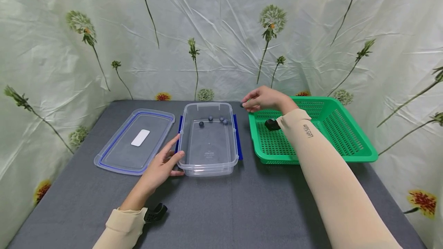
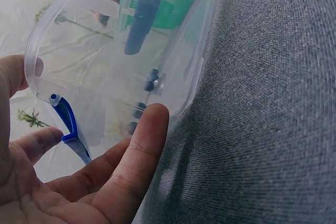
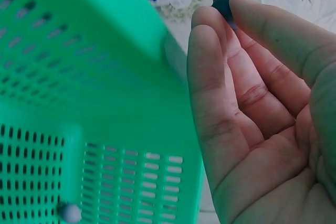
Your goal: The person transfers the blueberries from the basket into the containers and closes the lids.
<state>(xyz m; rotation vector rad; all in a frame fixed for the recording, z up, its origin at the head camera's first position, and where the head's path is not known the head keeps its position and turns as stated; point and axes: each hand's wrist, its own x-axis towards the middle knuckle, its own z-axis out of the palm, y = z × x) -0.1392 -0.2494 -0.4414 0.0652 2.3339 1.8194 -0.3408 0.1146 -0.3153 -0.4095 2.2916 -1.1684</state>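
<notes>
1. My right grip [image 1: 265, 98] pinches a small, round, blue-black berry [image 3: 222, 7] beside the far-left corner of the green perforated plastic basket [image 1: 346, 130].
2. My left grip [image 1: 162, 166], fingers spread, rests against the near-left corner of a clear rectangular plastic box [image 1: 207, 145].
3. The right wrist view shows a second berry [image 3: 69, 212] in the basket, which the head view hides.
4. The box's long axis runs toward the far edge of the counter [image 1: 207, 210].

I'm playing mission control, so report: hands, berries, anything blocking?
Right hand pinching one blueberry. Left hand touching clear box. Four blueberries inside. Nothing seen between right hand and box.
</notes>
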